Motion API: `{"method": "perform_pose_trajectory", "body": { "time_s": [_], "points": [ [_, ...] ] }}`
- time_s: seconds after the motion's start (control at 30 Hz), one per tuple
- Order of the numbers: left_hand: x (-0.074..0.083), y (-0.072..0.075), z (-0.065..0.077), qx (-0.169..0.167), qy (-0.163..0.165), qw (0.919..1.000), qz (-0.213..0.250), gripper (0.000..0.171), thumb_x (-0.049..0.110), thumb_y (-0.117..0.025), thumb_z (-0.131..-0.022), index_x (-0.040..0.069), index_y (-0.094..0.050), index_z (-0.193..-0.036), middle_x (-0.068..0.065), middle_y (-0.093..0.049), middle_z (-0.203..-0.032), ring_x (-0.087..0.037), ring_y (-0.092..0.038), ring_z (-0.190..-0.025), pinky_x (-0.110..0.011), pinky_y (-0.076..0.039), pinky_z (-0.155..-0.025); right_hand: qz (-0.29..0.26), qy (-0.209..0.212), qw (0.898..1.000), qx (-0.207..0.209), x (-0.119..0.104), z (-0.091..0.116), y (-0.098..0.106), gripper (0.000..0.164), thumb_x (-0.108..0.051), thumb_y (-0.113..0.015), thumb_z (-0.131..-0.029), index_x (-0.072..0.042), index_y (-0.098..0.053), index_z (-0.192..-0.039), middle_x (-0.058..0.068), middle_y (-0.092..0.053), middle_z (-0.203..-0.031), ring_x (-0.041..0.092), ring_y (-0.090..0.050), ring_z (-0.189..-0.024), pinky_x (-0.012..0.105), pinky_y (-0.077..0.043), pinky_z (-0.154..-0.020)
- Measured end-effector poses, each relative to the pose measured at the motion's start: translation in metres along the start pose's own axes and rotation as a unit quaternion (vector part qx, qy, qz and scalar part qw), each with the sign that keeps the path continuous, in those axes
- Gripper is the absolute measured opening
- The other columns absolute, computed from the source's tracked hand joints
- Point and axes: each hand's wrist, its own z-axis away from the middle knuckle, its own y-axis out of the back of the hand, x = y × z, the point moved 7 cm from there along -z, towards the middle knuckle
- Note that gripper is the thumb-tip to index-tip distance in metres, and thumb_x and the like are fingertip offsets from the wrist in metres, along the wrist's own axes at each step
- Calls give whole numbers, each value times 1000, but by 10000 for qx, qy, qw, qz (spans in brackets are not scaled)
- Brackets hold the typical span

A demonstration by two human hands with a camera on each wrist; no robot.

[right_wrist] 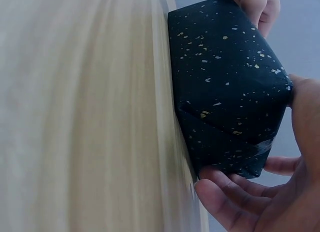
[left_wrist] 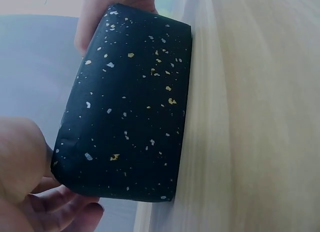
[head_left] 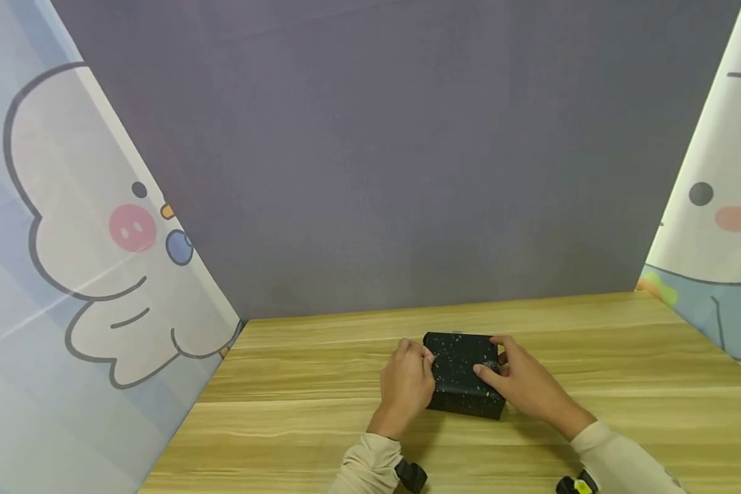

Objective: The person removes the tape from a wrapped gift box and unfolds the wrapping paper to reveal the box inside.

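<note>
A box wrapped in black paper (head_left: 460, 363) with white and gold flecks lies on the wooden table. My left hand (head_left: 406, 381) holds its left end, the fingers bent against that side in the left wrist view. My right hand (head_left: 526, 385) grips the right end, thumb on the top edge and fingers against the end face. Folded paper shows on that end in the right wrist view, along with a shiny strip (right_wrist: 262, 146) that looks like clear tape. The box's far side and underside are hidden.
The wood-grain table (head_left: 296, 412) runs back to a plain grey panel (head_left: 377, 158). Panels with cartoon animals stand at the left (head_left: 80, 206) and right (head_left: 716, 171). Dark wrist straps (head_left: 410, 475) sit on both forearms.
</note>
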Motion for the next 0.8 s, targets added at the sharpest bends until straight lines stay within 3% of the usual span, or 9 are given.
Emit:
{"method": "perform_pose_trajectory", "body": {
  "time_s": [0.2,0.37,0.63,0.8],
  "points": [
    [-3,1,-2,42,11,9995,313,12,19,-65,-98,19,-67,-87,4,-59,-90,-13,-61,-72,-29,-47,-55,80,62,9999,61,-1,-1,1,78,-51,-66,-94,6,-41,-142,19,-63,-110,25,-65,-91,46,-55,-73],
    [-6,0,-2,84,52,9978,658,12,29,-71,-95,18,-72,-98,4,-61,-94,-7,-62,-75,-25,-46,-57,91,96,9999,78,-1,-3,2,77,-50,-66,-95,6,-42,-142,18,-63,-109,25,-65,-92,45,-54,-73],
    [-1,2,0,459,-87,9984,324,6,26,-75,-91,23,-73,-86,4,-61,-87,-4,-46,-58,-24,-36,-48,138,135,9998,95,-1,-3,2,76,-50,-66,-94,6,-43,-141,19,-64,-109,24,-65,-91,45,-55,-72],
    [-1,1,0,490,-57,9985,249,8,24,-73,-92,21,-73,-85,3,-61,-88,-10,-55,-62,-26,-40,-48,159,147,9997,110,0,-2,1,77,-49,-67,-94,6,-42,-141,19,-64,-109,24,-66,-90,46,-55,-73]
  ]
}}
